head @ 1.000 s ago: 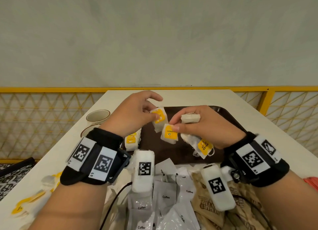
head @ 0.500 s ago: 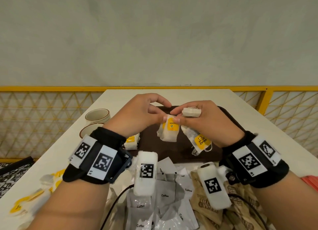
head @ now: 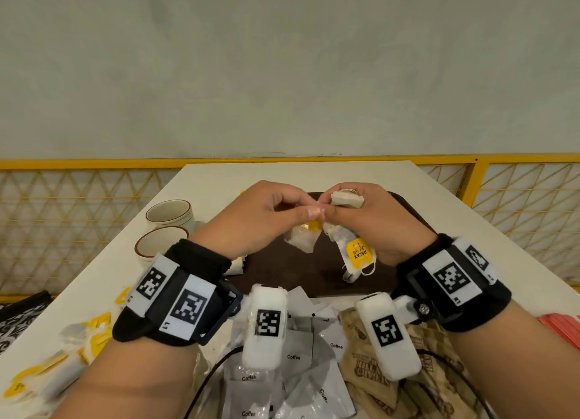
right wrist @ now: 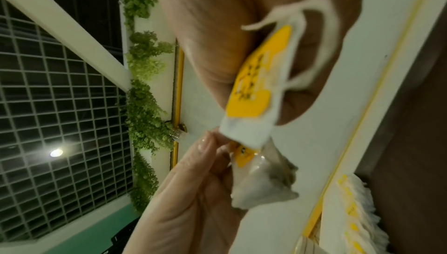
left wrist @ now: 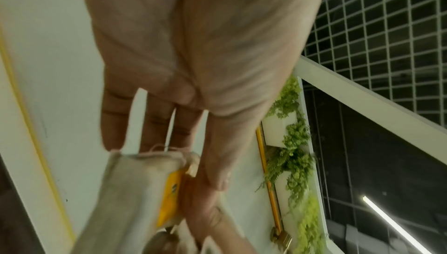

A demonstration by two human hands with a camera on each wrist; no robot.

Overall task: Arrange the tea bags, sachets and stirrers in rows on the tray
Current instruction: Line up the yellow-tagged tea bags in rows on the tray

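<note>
Both hands meet above the dark brown tray [head: 408,218]. My left hand [head: 314,213] pinches a tea bag [head: 303,241] by its yellow-tagged top; the bag hangs below the fingertips. It also shows as the tea bag [left wrist: 135,191] and the tea bag [right wrist: 263,178] in the wrist views. My right hand [head: 332,211] touches the left thumb and grips two more: a folded tea bag [head: 346,198] on top and a tea bag with a yellow RELAX tag [head: 357,255] dangling under the palm. A few tea bags [head: 237,263] lie at the tray's left edge, mostly hidden by my left wrist.
White coffee sachets [head: 298,349] and brown sugar sachets [head: 370,356] are heaped on the table in front of the tray. Two cups [head: 169,211] stand at the left. More tea bags [head: 88,334] lie near the left edge, red stirrers [head: 561,324] at the right.
The hands have drawn together until the thumbs touch. The tea bag with the yellow tag now hangs from my left fingertips between the hands. The right hand kept its other bags.
</note>
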